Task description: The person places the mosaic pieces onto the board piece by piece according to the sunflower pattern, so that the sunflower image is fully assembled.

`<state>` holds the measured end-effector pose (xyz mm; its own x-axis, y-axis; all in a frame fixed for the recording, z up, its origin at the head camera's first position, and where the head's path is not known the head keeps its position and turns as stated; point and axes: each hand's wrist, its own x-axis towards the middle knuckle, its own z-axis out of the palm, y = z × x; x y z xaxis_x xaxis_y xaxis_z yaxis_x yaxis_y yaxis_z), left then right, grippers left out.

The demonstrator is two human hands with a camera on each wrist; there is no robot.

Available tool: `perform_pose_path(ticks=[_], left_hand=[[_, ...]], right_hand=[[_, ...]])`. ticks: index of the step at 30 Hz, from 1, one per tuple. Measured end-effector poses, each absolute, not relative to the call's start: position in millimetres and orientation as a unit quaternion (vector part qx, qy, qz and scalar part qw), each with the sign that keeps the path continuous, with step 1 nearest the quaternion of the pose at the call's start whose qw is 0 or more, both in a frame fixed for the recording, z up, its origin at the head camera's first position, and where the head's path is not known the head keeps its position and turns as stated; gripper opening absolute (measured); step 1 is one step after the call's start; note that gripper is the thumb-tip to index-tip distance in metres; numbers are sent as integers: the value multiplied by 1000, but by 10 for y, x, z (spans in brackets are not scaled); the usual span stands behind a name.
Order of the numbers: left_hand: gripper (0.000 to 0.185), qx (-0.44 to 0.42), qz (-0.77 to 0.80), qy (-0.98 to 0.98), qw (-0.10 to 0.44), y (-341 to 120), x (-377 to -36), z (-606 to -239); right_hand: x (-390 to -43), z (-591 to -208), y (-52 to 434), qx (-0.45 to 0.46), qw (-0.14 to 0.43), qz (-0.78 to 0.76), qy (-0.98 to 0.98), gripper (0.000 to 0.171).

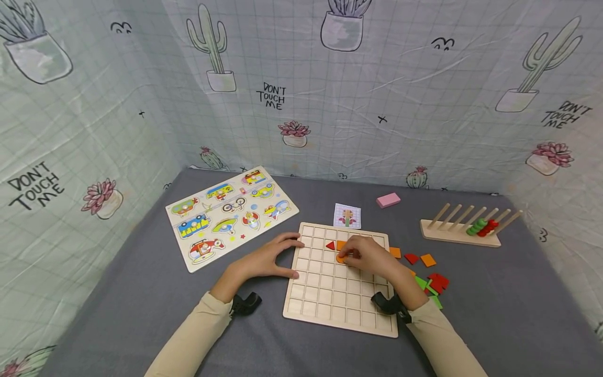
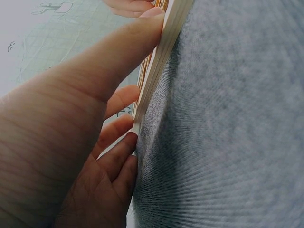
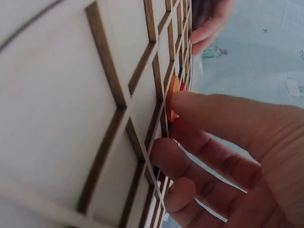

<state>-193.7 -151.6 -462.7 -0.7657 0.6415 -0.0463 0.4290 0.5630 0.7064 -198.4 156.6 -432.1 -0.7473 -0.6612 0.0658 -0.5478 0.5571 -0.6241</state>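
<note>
A wooden grid board point(image 1: 325, 296) lies in front of the person in the head view. Along its left edge, the left hand point(image 1: 264, 257) holds thumb and fingers spread, their tips touching the rim; the left wrist view shows the thumb point(image 2: 142, 33) against the board's side. Over the upper middle cells, the right hand point(image 1: 366, 254) pinches a small orange piece point(image 3: 173, 95) with a curved edge between thumb and fingers, down at the grid. Close by on the board are a red triangular piece point(image 1: 331, 245) and an orange piece point(image 1: 341, 245), partly hidden by the right hand.
Right of the board lie loose red pieces point(image 1: 439, 283), green pieces point(image 1: 435, 302) and orange pieces point(image 1: 427, 260). A pattern card point(image 1: 347, 215) sits behind it, near a pink block point(image 1: 388, 200). A vehicle puzzle point(image 1: 235, 222) is at left, a peg stand point(image 1: 459, 236) at right.
</note>
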Motion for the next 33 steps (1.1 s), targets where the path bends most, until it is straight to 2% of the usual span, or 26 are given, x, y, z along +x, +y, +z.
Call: perform_pose_path(ticks=[7, 26, 33], left_hand=[[70, 309, 351, 871, 146, -1525, -1929, -4647], [70, 311, 349, 872, 147, -1510, -1941, -4613], [71, 310, 349, 873, 144, -1497, -1931, -4623]], right_hand=[[-1987, -4270, 1732, -338, 88, -338, 874, 9], [-1919, -4253, 2408, -240, 38, -333, 911, 14], [-1890, -4280, 2546, -217, 38, -330, 918, 16]])
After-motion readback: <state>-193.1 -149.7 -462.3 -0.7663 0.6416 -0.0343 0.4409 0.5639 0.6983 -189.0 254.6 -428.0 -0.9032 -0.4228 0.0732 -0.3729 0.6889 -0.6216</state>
